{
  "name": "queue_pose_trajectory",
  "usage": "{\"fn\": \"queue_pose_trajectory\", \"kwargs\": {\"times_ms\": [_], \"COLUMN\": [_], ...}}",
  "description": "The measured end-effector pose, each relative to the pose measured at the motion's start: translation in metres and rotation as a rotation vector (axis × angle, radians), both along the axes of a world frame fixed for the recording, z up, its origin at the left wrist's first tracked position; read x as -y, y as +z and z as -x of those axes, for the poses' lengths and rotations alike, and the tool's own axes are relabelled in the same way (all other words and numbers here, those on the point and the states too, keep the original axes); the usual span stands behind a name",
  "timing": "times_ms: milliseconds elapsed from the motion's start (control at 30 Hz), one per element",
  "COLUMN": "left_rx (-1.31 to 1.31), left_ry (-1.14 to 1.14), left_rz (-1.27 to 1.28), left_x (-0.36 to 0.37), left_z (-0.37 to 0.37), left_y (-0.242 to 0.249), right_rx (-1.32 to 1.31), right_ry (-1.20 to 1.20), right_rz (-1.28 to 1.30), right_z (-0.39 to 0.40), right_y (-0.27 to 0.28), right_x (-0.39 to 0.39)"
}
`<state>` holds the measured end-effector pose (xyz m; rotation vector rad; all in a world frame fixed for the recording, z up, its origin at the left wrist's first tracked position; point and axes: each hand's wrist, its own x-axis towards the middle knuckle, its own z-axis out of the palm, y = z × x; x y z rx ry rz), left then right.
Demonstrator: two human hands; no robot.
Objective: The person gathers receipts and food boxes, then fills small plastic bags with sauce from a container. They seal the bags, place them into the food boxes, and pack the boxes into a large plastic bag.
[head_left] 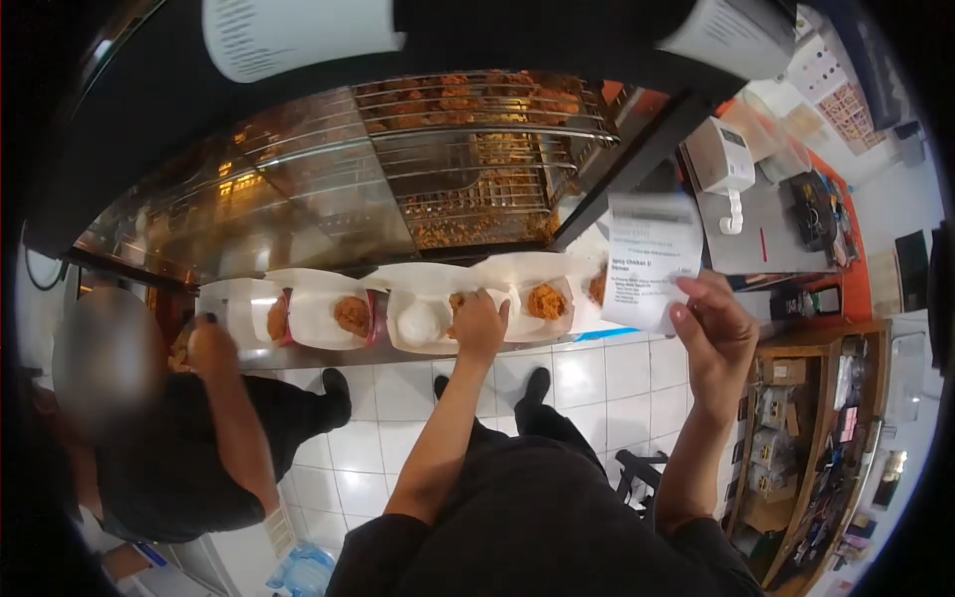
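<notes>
Between the fingers and thumb of my right hand [718,323] is a printed order slip [652,264], held up to the right of the food boxes. My left hand [479,323] reaches into an open white paper box [398,284], its fingers closed around a piece of fried chicken [456,301] that they partly hide. A round mound of white rice [420,323] sits beside that chicken. In the box to the right lies another fried chicken piece [547,301]; the box to the left holds a browner fried piece [352,314].
A glass-fronted warmer [328,179] with wire racks of fried chicken stands behind the boxes. At the left, a co-worker's hand [211,346] is over the counter end. A label printer [718,156] stands on the grey side counter [746,239]; wooden shelves [821,398] are on the right.
</notes>
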<state>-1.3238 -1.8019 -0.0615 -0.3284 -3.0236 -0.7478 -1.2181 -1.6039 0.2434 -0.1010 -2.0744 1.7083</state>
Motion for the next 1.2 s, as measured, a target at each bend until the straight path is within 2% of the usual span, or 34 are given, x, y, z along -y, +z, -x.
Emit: {"fn": "queue_pose_trajectory", "kwargs": {"times_ms": [100, 233, 400, 600, 733, 800, 867, 900, 933, 1000, 1067, 1100, 1167, 1200], "left_rx": [0.110, 0.129, 0.026, 0.009, -0.097, -0.108, -0.221, -0.209, -0.164, -0.167, -0.139, -0.178, -0.061, -0.073], "left_ry": [0.102, 0.088, 0.109, 0.057, 0.022, 0.034, 0.055, 0.056, 0.072, 0.051, 0.049, 0.029, 0.080, 0.061], "left_rz": [0.021, 0.175, 0.367, 0.534, 0.454, 0.427, 0.357, 0.298, 0.355, 0.400, 0.388, 0.333, 0.388, 0.328], "left_x": [-0.006, -0.003, -0.026, -0.015, 0.007, 0.002, 0.008, 0.009, -0.002, -0.031, -0.052, -0.091, -0.131, -0.165], "left_z": [0.015, 0.021, 0.024, 0.036, 0.032, 0.019, 0.012, 0.008, 0.000, -0.020, -0.037, -0.055, -0.072, -0.081], "left_y": [0.009, -0.021, -0.023, -0.043, -0.030, 0.006, 0.011, 0.018, 0.036, 0.073, 0.081, 0.118, 0.141, 0.157], "right_rx": [0.157, 0.170, 0.169, 0.168, 0.179, 0.186, 0.179, 0.182, 0.186, 0.187, 0.190, 0.180, 0.162, 0.155], "right_ry": [-0.086, -0.081, -0.057, -0.107, -0.210, -0.264, -0.321, -0.341, -0.350, -0.393, -0.423, -0.431, -0.441, -0.442], "right_rz": [0.014, 0.091, 0.163, 0.172, 0.176, 0.212, 0.238, 0.213, 0.228, 0.245, 0.231, 0.230, 0.225, 0.220], "right_z": [-0.036, -0.085, -0.124, -0.172, -0.210, -0.226, -0.238, -0.243, -0.245, -0.249, -0.249, -0.246, -0.237, -0.231], "right_y": [-0.028, -0.063, -0.066, -0.066, -0.073, -0.082, -0.090, -0.094, -0.096, -0.099, -0.100, -0.100, -0.105, -0.108], "right_x": [-0.034, -0.090, -0.151, -0.236, -0.301, -0.328, -0.354, -0.366, -0.377, -0.400, -0.425, -0.439, -0.475, -0.494]}}
